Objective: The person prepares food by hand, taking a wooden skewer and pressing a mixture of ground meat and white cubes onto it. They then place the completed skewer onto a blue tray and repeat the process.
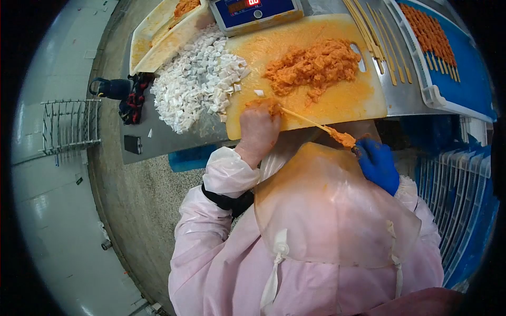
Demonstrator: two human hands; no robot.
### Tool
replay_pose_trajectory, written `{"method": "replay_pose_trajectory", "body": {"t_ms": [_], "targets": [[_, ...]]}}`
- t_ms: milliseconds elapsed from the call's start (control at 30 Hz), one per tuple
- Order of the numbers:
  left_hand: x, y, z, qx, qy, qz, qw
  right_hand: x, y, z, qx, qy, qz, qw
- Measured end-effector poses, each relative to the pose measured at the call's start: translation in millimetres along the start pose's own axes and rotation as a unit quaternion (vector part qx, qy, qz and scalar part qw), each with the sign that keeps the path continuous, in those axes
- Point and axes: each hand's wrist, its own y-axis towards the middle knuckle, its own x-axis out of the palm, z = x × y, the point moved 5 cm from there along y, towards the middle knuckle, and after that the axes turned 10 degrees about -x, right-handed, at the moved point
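A wooden skewer [305,119] slants between my two hands over the near edge of the yellow cutting board [316,113]. My bare left hand [258,126] is closed at its left end, with orange minced meat smeared about the fingers. Orange meat [341,138] clings to the skewer's right end. There, my blue-gloved right hand [377,164] curls its fingers on the coated tip; the fingertips are partly hidden. Beyond my hands lies a heap of orange minced meat [313,68] on the board. White diced pieces [195,79] are piled left of it.
A digital scale [256,15] stands behind the board, beside a cream tub [153,39] holding orange meat. Bare skewers [377,39] lie to the right. Finished meat skewers [429,37] rest in a blue-lined white tray [469,68]. Stacked crates [453,195] stand at right.
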Motion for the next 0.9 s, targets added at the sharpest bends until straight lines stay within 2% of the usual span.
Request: {"method": "replay_pose_trajectory", "body": {"t_ms": [100,167,367,467,600,900], "targets": [[-5.1,4.7,-3.4,-0.018,-0.006,0.011,1.0,7.0,6.1,2.7,0.049,0.0,-0.03,0.998],[-3.8,6.6,-7.4,-0.009,-0.006,0.012,1.0,14.1,8.8,6.8,-0.001,0.014,-0.022,1.0],[2.0,-3.4,5.5,0.007,-0.036,-0.011,0.999,37.0,24.1,-1.1,-0.055,0.005,-0.002,0.998],[1.6,-10.2,11.3,0.007,-0.056,-0.032,0.998,30.8,17.6,-9.3,-0.071,-0.054,-0.014,0.996],[2.5,-17.4,13.1,-0.016,-0.072,-0.051,0.996,35.0,9.9,-2.2,-0.042,-0.024,-0.044,0.998],[0.1,-18.6,13.9,-0.002,-0.092,-0.049,0.995,59.5,44.5,-9.3,-0.083,-0.019,-0.04,0.996]]}}
